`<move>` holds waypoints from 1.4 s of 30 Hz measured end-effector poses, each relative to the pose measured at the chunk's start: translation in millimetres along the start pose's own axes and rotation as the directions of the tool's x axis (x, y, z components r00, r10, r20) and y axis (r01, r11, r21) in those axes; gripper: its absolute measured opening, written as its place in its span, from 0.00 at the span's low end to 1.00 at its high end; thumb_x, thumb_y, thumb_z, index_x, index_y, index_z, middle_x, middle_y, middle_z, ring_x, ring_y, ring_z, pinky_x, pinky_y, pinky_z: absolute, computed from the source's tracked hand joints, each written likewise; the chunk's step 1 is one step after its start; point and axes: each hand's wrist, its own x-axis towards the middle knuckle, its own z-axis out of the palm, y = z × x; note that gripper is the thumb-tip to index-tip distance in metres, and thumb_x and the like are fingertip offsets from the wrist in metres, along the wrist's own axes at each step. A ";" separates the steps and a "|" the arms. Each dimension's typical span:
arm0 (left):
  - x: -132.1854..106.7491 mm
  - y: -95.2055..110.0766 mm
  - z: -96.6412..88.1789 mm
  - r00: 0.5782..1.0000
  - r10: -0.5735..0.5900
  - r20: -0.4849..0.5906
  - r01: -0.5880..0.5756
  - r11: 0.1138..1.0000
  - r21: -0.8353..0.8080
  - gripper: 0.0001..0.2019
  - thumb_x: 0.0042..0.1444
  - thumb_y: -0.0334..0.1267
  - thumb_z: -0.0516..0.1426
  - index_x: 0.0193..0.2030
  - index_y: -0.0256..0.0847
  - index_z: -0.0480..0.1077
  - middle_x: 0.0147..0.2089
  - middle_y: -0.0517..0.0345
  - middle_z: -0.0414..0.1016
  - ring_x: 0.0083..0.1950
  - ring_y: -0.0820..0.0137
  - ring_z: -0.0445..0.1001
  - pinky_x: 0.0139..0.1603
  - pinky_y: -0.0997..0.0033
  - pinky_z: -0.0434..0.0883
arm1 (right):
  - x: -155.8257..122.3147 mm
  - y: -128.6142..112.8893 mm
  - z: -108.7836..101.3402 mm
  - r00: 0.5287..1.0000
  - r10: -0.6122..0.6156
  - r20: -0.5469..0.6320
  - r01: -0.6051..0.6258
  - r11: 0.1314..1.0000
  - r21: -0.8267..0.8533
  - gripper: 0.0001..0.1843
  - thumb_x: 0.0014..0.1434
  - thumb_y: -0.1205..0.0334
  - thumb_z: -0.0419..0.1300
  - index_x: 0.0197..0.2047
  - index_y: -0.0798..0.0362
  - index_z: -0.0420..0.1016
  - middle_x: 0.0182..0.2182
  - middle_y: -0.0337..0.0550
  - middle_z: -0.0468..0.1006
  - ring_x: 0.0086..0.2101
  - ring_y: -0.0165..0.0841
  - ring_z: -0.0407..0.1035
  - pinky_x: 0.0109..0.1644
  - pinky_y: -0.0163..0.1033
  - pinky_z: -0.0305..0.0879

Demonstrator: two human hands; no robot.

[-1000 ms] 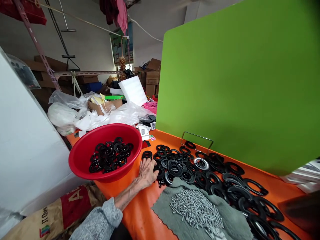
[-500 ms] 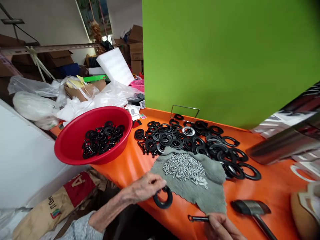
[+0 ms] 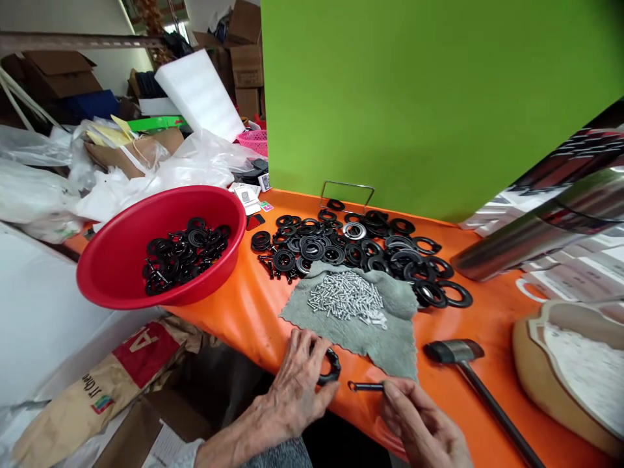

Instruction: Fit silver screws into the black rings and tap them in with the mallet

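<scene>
My left hand (image 3: 299, 380) is closed about a black ring (image 3: 333, 368) near the front edge of the orange table, with fingers over its left side and the thumb below. Part of the ring is hidden by the fingers. Between thumb and fingertips my right hand (image 3: 419, 416) pinches a black rod with a small eye at its end (image 3: 365, 387); the eye points left, towards the ring, with a gap between them. Just beyond both hands, a pile of small silver screws (image 3: 346, 296) lies on a grey cloth (image 3: 390, 348).
Many black rings (image 3: 336, 253) are heaped behind the cloth. A red basin (image 3: 112, 276) with black parts stands at left. At right lie a mallet (image 3: 455, 351) and a tan tub (image 3: 531, 364) of white material. A green panel (image 3: 390, 97) rises behind.
My left hand has turned palm-down over the ring, its fingers now covering more of it. My right hand has brought the rod closer to the ring. The camera view has shifted.
</scene>
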 end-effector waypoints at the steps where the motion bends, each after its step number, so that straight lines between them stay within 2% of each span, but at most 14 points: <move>1: -0.1 0.3 2.7 1.000 0.006 -0.007 -0.007 1.000 -0.015 0.22 0.51 0.28 0.58 0.54 0.42 0.60 0.50 0.52 0.62 0.54 0.59 0.59 0.61 0.50 0.61 | 1.7 -0.1 2.7 0.999 -0.041 0.009 0.041 0.998 -0.040 0.22 0.46 0.42 0.67 0.30 0.53 0.73 0.22 0.35 0.67 0.25 0.27 0.60 0.28 0.29 0.62; 5: -1.6 4.2 3.5 0.998 0.016 -0.055 -0.017 0.999 -0.033 0.23 0.50 0.27 0.56 0.54 0.41 0.60 0.50 0.51 0.62 0.53 0.58 0.59 0.60 0.48 0.61 | 8.2 -0.2 17.2 0.991 -0.133 0.008 0.133 0.987 -0.086 0.21 0.48 0.42 0.66 0.29 0.53 0.72 0.21 0.33 0.64 0.23 0.26 0.56 0.26 0.30 0.57; 9: -1.2 9.4 -9.7 0.998 0.025 -0.060 -0.035 0.983 -0.181 0.20 0.50 0.28 0.57 0.52 0.40 0.63 0.48 0.51 0.66 0.51 0.62 0.63 0.58 0.56 0.64 | 9.7 -5.4 36.2 0.983 -0.184 -0.006 0.183 0.981 -0.056 0.21 0.49 0.42 0.65 0.29 0.53 0.73 0.19 0.33 0.63 0.22 0.26 0.55 0.25 0.31 0.53; 12: 5.0 8.4 -18.7 0.999 -0.030 0.022 0.035 0.945 -0.325 0.09 0.57 0.30 0.55 0.45 0.40 0.68 0.43 0.56 0.69 0.44 0.68 0.68 0.52 0.66 0.68 | 13.4 -9.6 40.7 0.975 -0.213 0.071 0.218 0.973 -0.071 0.20 0.51 0.43 0.64 0.30 0.53 0.73 0.19 0.33 0.65 0.22 0.26 0.57 0.26 0.31 0.55; 14: 9.7 5.1 -22.1 0.997 -0.049 0.060 0.066 0.941 -0.333 0.07 0.60 0.31 0.53 0.42 0.41 0.71 0.40 0.58 0.70 0.41 0.70 0.70 0.49 0.69 0.69 | 19.2 -11.0 36.3 0.953 -0.253 0.166 0.276 0.952 -0.134 0.18 0.53 0.44 0.62 0.31 0.53 0.74 0.20 0.34 0.67 0.23 0.27 0.60 0.27 0.32 0.57; 16: 12.7 1.3 -24.0 0.997 -0.017 0.073 0.038 0.952 -0.303 0.08 0.61 0.31 0.52 0.42 0.42 0.71 0.41 0.58 0.69 0.43 0.71 0.70 0.50 0.71 0.68 | 26.9 -11.0 28.2 0.910 -0.310 0.275 0.379 0.892 -0.248 0.16 0.56 0.47 0.60 0.32 0.52 0.75 0.22 0.36 0.71 0.25 0.29 0.64 0.29 0.32 0.61; 17: 13.3 -0.2 -24.5 0.997 0.010 0.078 0.013 0.959 -0.285 0.08 0.62 0.30 0.52 0.43 0.41 0.71 0.42 0.58 0.69 0.45 0.70 0.70 0.51 0.71 0.67 | 30.8 -10.5 23.7 0.870 -0.359 0.337 0.463 0.829 -0.314 0.14 0.58 0.49 0.59 0.34 0.51 0.75 0.24 0.37 0.74 0.26 0.29 0.67 0.31 0.32 0.63; 20: 12.9 -3.0 -24.5 0.994 0.060 0.090 -0.046 0.987 -0.156 0.08 0.62 0.29 0.51 0.43 0.40 0.69 0.42 0.57 0.68 0.47 0.69 0.69 0.53 0.69 0.66 | 40.5 -7.7 13.9 0.699 -0.511 0.501 0.714 0.549 -0.436 0.08 0.63 0.58 0.55 0.38 0.50 0.74 0.30 0.39 0.78 0.30 0.30 0.72 0.34 0.32 0.67; 22: 12.2 -3.7 -23.3 0.994 0.068 0.091 -0.065 0.997 -0.041 0.07 0.62 0.28 0.50 0.42 0.40 0.68 0.42 0.57 0.68 0.47 0.68 0.68 0.55 0.65 0.65 | 44.6 -4.9 11.8 0.616 -0.563 0.551 0.788 0.430 -0.441 0.06 0.63 0.62 0.54 0.40 0.50 0.73 0.30 0.40 0.77 0.30 0.30 0.73 0.35 0.33 0.68; 27: 12.0 -5.6 -19.9 0.992 0.063 0.107 -0.070 0.996 0.061 0.07 0.62 0.28 0.50 0.42 0.40 0.67 0.42 0.55 0.68 0.46 0.66 0.68 0.51 0.66 0.68 | 51.0 6.2 13.2 0.541 -0.598 0.591 0.840 0.348 -0.417 0.10 0.65 0.64 0.50 0.40 0.48 0.73 0.28 0.41 0.74 0.30 0.32 0.70 0.35 0.35 0.68; 31: 11.0 -6.9 -19.0 0.992 0.073 0.107 -0.080 0.994 0.067 0.06 0.62 0.27 0.50 0.39 0.39 0.66 0.41 0.55 0.68 0.45 0.66 0.68 0.50 0.66 0.68 | 53.5 17.6 12.1 0.523 -0.634 0.570 0.846 0.304 -0.438 0.14 0.66 0.64 0.47 0.38 0.48 0.74 0.25 0.40 0.70 0.27 0.32 0.65 0.31 0.35 0.65; 39: 9.3 -10.1 -16.5 0.988 0.130 0.089 -0.132 0.991 0.021 0.07 0.62 0.26 0.50 0.38 0.40 0.67 0.39 0.57 0.68 0.44 0.68 0.68 0.49 0.69 0.68 | 46.5 22.1 14.4 0.525 -0.666 0.530 0.837 0.289 -0.465 0.14 0.66 0.65 0.47 0.45 0.49 0.74 0.30 0.43 0.72 0.32 0.33 0.67 0.37 0.38 0.68; 40: 9.3 -11.0 -16.1 0.987 0.140 0.084 -0.143 0.990 0.021 0.07 0.62 0.27 0.50 0.38 0.40 0.67 0.39 0.57 0.68 0.44 0.68 0.68 0.49 0.70 0.68 | 44.5 21.0 9.4 0.533 -0.671 0.516 0.829 0.291 -0.477 0.14 0.67 0.65 0.47 0.47 0.48 0.73 0.32 0.43 0.73 0.34 0.33 0.68 0.39 0.38 0.68; 42: 9.4 -12.4 -15.7 0.985 0.157 0.077 -0.160 0.987 0.024 0.07 0.63 0.28 0.49 0.37 0.40 0.67 0.38 0.57 0.68 0.43 0.69 0.68 0.48 0.70 0.68 | 38.7 17.5 -8.9 0.590 -0.683 0.430 0.776 0.331 -0.538 0.13 0.66 0.63 0.50 0.51 0.49 0.71 0.41 0.45 0.74 0.41 0.34 0.69 0.46 0.42 0.68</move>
